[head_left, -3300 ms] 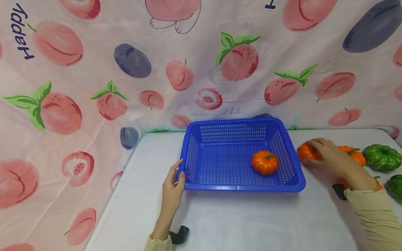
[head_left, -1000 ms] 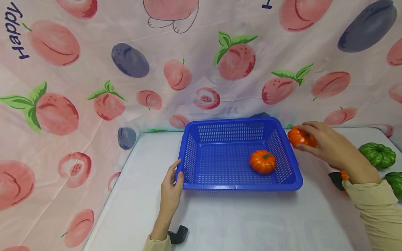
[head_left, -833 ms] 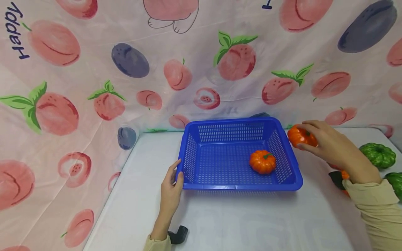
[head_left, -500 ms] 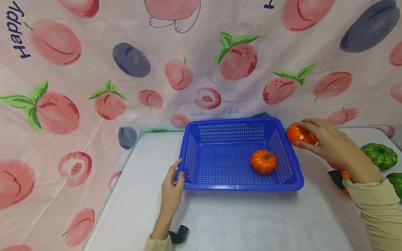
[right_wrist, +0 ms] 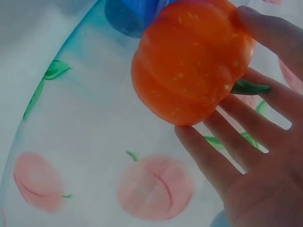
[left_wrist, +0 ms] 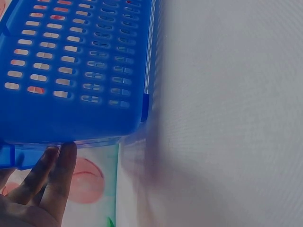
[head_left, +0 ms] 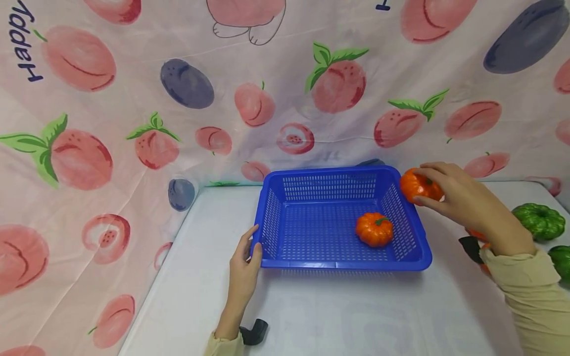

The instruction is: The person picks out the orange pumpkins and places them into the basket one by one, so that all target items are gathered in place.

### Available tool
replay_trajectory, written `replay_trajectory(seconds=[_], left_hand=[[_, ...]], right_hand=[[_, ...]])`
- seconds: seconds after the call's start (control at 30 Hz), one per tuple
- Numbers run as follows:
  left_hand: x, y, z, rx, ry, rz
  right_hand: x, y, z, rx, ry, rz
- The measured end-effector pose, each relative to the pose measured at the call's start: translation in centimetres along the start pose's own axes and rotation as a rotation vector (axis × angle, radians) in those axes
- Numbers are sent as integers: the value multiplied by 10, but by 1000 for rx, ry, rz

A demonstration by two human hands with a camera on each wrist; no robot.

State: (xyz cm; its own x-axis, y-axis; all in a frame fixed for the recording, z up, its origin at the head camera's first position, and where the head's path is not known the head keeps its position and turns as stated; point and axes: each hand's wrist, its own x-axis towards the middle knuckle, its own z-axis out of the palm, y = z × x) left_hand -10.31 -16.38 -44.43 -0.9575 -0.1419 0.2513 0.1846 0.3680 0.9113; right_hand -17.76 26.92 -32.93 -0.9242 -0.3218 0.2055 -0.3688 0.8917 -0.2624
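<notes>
My right hand [head_left: 463,195] grips an orange toy pumpkin [head_left: 420,186] with a green stem, its thumb and fingertips spread round the sides. In the head view this pumpkin overlaps the right rim of the blue plastic basket [head_left: 334,265]. The right wrist view shows the held pumpkin [right_wrist: 194,61] up close. Inside the basket, toward the right, lies a second orange pumpkin [head_left: 374,230]. My left hand [head_left: 244,272] holds the basket's left side near the front corner, thumb at the rim. Its fingertips meet the basket's outer wall [left_wrist: 71,113] in the left wrist view.
Two green pumpkins [head_left: 539,221] sit at the right of the white table [head_left: 356,311]. More orange pumpkins [head_left: 475,233] are mostly hidden under the right forearm. A fruit-print cloth [head_left: 267,64] hangs behind the table and along its left side.
My right hand has lifted the orange pumpkin off the table beside the basket and carried it up and left to the right rim. The left hand has stayed at the basket.
</notes>
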Motion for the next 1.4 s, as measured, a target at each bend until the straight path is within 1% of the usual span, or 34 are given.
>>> replay_trajectory(seconds=[0.13,0.4,0.7,0.97,1.4], left_hand=[[-1,-1,0,1,3,6],[0,0,0,-1,0,-23],[0,0,0,-1,-6,-17],[1,2,0,-3,-3,-19],[0,2,1,-2,1,-14]], right_hand=[[4,-5,0,10,-2,-10],[11,-14,1,33,30,-63],[18,-26,0,26,-4,-52],[26,-33,3,24,-18,-77],[34,-43,9,56,-41,-103]])
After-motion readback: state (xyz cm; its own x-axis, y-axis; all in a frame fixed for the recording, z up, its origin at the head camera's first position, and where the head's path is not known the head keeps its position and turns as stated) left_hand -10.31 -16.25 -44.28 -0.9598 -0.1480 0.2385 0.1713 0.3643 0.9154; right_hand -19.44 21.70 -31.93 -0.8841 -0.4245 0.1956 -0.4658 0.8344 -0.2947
